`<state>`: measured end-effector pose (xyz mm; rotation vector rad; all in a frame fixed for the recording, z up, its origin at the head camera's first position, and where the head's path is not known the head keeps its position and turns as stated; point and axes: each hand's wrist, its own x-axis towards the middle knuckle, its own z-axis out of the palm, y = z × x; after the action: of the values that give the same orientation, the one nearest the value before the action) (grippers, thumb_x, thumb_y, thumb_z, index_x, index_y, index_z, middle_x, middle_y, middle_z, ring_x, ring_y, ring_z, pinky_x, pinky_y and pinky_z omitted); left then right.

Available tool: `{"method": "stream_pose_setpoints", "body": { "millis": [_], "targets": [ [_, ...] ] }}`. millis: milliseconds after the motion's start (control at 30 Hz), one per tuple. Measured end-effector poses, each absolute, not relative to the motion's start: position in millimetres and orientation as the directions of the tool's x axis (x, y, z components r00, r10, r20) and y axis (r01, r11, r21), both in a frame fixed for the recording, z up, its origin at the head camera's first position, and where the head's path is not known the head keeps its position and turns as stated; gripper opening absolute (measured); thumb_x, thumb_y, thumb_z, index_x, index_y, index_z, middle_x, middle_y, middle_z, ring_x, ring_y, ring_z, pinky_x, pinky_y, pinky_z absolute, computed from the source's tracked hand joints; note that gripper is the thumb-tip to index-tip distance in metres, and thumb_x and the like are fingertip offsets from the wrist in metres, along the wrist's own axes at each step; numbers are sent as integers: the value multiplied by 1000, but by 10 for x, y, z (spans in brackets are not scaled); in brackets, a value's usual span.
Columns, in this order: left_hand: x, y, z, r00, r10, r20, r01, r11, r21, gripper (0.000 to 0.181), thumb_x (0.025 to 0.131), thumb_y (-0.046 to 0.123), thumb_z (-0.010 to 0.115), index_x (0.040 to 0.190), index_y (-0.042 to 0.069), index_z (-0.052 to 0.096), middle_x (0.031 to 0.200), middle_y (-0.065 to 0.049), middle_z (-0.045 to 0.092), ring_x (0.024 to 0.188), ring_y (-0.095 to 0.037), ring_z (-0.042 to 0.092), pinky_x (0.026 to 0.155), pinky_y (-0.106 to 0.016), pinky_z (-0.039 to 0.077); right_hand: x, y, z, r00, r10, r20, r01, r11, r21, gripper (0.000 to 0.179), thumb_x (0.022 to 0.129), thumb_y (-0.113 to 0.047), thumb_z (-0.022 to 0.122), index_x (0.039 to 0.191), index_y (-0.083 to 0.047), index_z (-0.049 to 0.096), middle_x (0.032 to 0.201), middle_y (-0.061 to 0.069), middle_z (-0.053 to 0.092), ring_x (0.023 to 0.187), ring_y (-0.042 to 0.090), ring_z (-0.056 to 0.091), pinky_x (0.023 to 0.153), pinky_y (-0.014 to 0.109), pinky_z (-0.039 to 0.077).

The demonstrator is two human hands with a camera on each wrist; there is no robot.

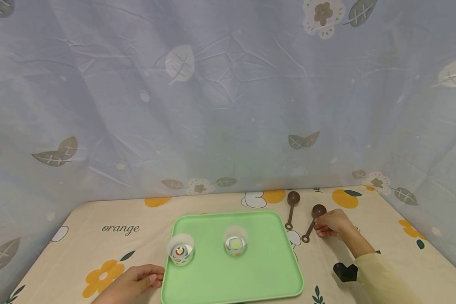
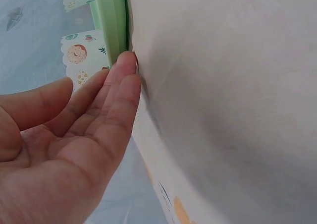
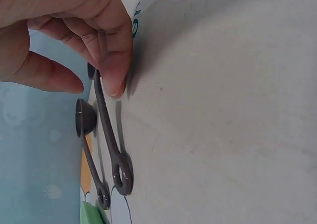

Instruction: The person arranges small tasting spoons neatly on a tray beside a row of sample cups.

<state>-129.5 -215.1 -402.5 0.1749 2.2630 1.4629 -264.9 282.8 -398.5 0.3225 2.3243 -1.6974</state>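
Observation:
My left hand (image 1: 138,280) is at the left edge of a light green tray (image 1: 235,280), fingers loosely extended. In the left wrist view its fingertips meet the tray's green rim (image 2: 111,21), with the thumb held apart. My right hand (image 1: 333,223) is over the nearer of two brown scoops (image 1: 319,210). The right wrist view shows the forefinger beside this scoop's handle (image 3: 110,127), and the thumb away from it on the other side. The farther scoop (image 1: 293,198) lies to the left, its round bowl turned down and its ringed handle toward me.
Two small white scalloped cups stand on the tray: one cup (image 1: 180,258) at its left edge, the other cup (image 1: 235,231) near the middle. A black object (image 1: 345,272) shows beside the right sleeve. A patterned curtain (image 1: 228,105) hangs behind the printed tablecloth (image 1: 114,215).

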Motion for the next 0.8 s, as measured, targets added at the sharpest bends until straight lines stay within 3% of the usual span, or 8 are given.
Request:
{"method": "stream_pose_setpoints", "body": {
  "millis": [467, 800],
  "targets": [
    [-1313, -2219, -4051, -869, 408, -280, -129, 360, 924, 28, 97, 0, 38, 111, -22, 47, 102, -12, 59, 92, -25, 57, 82, -37, 49, -2675, 2775, -4048, -928, 128, -350, 372, 272, -887, 14, 85, 3, 54, 89, 16, 52, 57, 10, 59, 47, 15, 58, 50, 27, 52],
    [-1319, -2197, -4047, -875, 359, -323, -178, 383, 907, 28, 97, -1, 37, 113, -21, 47, 103, -11, 60, 93, -23, 57, 84, -38, 48, -2677, 2723, -4021, -910, 158, -383, 413, 278, -867, 13, 85, 0, 58, 81, 13, 57, 55, 8, 59, 47, 14, 59, 48, 26, 52]
  ]
}}
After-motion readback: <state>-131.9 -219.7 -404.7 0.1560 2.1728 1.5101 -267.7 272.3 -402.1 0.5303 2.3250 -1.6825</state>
